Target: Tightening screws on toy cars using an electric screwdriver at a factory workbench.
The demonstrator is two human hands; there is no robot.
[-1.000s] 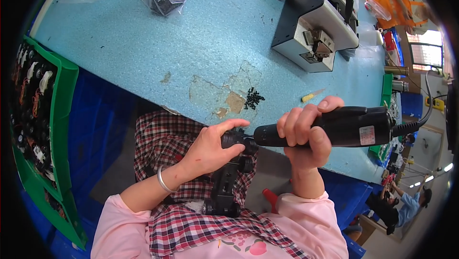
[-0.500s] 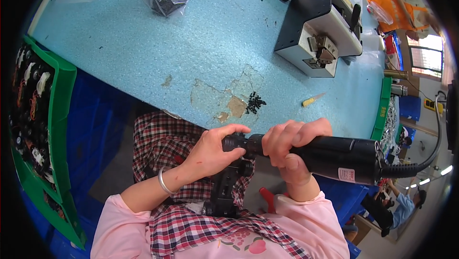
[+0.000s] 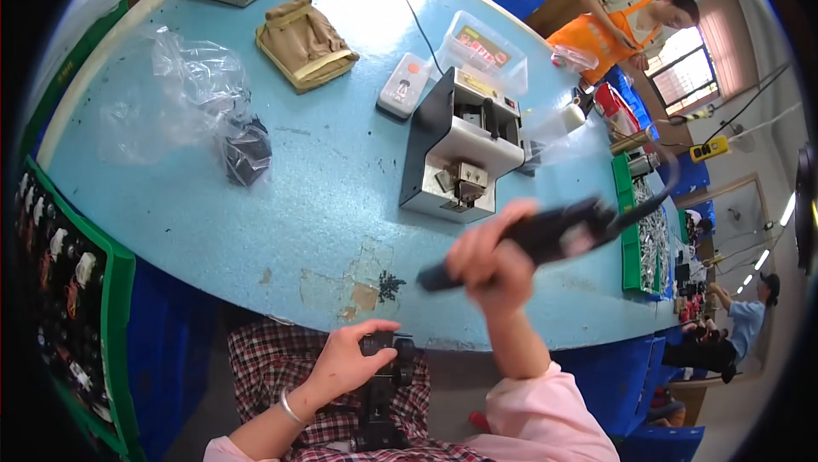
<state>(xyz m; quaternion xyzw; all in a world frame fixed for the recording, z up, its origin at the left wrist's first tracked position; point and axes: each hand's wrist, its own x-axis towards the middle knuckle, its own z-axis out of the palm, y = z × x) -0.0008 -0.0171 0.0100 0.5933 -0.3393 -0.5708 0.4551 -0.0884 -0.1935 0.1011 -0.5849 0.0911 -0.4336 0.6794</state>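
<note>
In my left hand (image 3: pixel 345 366) is a black plastic toy-car chassis (image 3: pixel 380 402) with wheels, held over my lap below the table edge. Thumb and forefinger curl round its upper end. My right hand (image 3: pixel 494 264) is wrapped round a black electric screwdriver (image 3: pixel 558 236), raised above the table and slightly blurred. The tool lies nearly level, its narrow front pointing left and its cord trailing off to the right. It is apart from the chassis. Near the table edge, between the two hands, lies a pile of small black screws (image 3: pixel 390 285).
A boxy machine (image 3: pixel 464 151) stands mid-table, with a white device (image 3: pixel 403 85) and a clear plastic box (image 3: pixel 486 49) behind. At left are a plastic bag of black parts (image 3: pixel 245 153) and a brown bundle (image 3: pixel 305 43). Green trays (image 3: pixel 119 334) flank the table. A person in orange (image 3: pixel 596 40) works beyond.
The screwdriver has lifted off the chassis, up and to the right, in my right hand. My left hand keeps the chassis. The view has tilted up, showing more of the table.
</note>
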